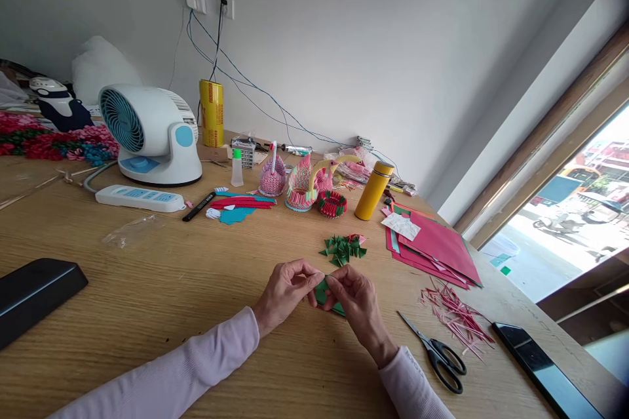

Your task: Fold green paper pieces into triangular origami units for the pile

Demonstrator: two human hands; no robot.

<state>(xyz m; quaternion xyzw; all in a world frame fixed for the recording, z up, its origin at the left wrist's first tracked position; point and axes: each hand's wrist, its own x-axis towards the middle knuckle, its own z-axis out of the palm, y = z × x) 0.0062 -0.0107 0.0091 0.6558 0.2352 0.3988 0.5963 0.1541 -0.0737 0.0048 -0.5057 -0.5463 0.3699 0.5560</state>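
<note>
My left hand (289, 291) and my right hand (354, 298) meet above the wooden table. The thumbs and fingertips of both are pinched together on a small piece of green paper, mostly covered by the fingers. Under and between the hands lies more green paper (338, 308), partly hidden. Just beyond them is a loose pile of folded green paper triangles (343, 248) with a bit of pink at its edge. Black-handled scissors (437, 353) rest to the right of my right hand, blades pointing up and left.
Red paper sheets (437, 245) and pink paper scraps (457, 314) lie right, near a phone (540, 366). A yellow flask (374, 191), folded-paper baskets (272, 176) and a small red-green ring (331, 204) stand behind. Left are a fan (152, 134), a power strip (140, 198) and a black object (39, 294).
</note>
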